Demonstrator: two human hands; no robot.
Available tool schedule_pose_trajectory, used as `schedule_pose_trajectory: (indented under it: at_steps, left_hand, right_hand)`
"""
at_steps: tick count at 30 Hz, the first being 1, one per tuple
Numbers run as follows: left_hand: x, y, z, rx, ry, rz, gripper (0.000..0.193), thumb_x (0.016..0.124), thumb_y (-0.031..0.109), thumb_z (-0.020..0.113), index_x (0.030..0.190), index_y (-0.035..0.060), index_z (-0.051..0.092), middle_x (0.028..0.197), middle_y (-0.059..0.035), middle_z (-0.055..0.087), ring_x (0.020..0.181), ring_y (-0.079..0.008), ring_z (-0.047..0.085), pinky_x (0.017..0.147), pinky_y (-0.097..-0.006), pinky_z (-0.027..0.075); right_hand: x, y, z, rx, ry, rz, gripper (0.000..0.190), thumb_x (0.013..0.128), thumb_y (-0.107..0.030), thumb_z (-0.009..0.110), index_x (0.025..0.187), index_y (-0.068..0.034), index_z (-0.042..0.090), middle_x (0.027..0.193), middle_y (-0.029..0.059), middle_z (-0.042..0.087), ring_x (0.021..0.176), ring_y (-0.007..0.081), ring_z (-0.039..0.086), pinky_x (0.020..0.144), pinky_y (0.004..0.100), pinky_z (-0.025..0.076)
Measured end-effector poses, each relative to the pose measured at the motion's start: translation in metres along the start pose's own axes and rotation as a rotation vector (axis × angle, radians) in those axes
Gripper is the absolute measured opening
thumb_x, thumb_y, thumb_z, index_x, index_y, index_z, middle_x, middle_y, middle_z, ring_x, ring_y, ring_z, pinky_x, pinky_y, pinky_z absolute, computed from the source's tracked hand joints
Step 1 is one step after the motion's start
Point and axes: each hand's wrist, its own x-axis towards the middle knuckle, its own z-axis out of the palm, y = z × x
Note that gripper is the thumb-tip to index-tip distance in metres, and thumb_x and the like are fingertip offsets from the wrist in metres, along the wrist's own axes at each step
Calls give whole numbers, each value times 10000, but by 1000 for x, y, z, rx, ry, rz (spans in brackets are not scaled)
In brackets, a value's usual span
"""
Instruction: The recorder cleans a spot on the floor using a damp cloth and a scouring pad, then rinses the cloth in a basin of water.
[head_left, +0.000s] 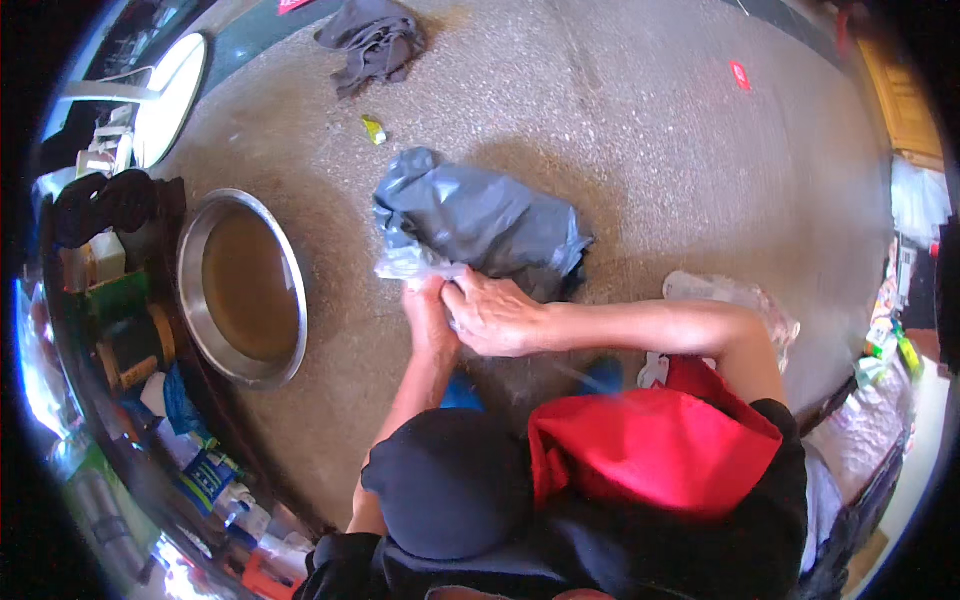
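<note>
A crumpled grey plastic bag (487, 217) lies on the floor in front of me. At its near edge is a strip of clear plastic (412, 264). My left hand (431, 311) has its fingertips at this strip, partly hidden behind the other hand. My right hand (499, 313) is bent over beside it, its fingers closed on the clear plastic near the bag's near edge. Both hands touch each other. What lies between the fingers is mostly hidden.
A metal basin (300, 300) of brownish liquid stands left. Beyond the bag lie a small yellow-green wrapper (373, 130) and a dark cloth (371, 45). A clear plastic bag (712, 287) lies right, near my arm. A shelf of packets (206, 480) runs along the left; a round white fan-like object (176, 97) stands upper left.
</note>
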Motion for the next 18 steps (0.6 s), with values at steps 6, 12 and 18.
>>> schedule_pose_trajectory:
  at_steps: [6, 12, 18]
  left_hand:
    - [22, 55, -35, 8, 158, 49, 303, 825, 28, 547, 1121, 48, 605, 1009, -51, 624, 891, -195, 609, 791, -366, 520]
    - [41, 107, -63, -83, 62, 274, 283, 819, 62, 629, 1101, 39, 614, 1059, -64, 639, 945, -208, 617, 833, -373, 516]
    - [41, 96, -92, 141, 109, 332, 339, 871, 212, 611, 1179, 73, 583, 1122, -65, 595, 1035, -235, 575, 891, -417, 488]
  right_hand:
    - [3, 37, -66, 607, 120, -248, 225, 901, -192, 634, 1028, -21, 707, 939, 141, 709, 849, 210, 694, 771, 335, 548]
    - [-37, 152, -89, -158, 376, 512, 342, 868, -303, 669, 1143, -104, 625, 1148, 165, 593, 897, 287, 659, 715, 442, 551]
    - [-46, 131, -7, -264, 86, 58, 350, 834, -48, 627, 1168, -85, 528, 1225, 233, 463, 1092, 389, 551, 797, 495, 577]
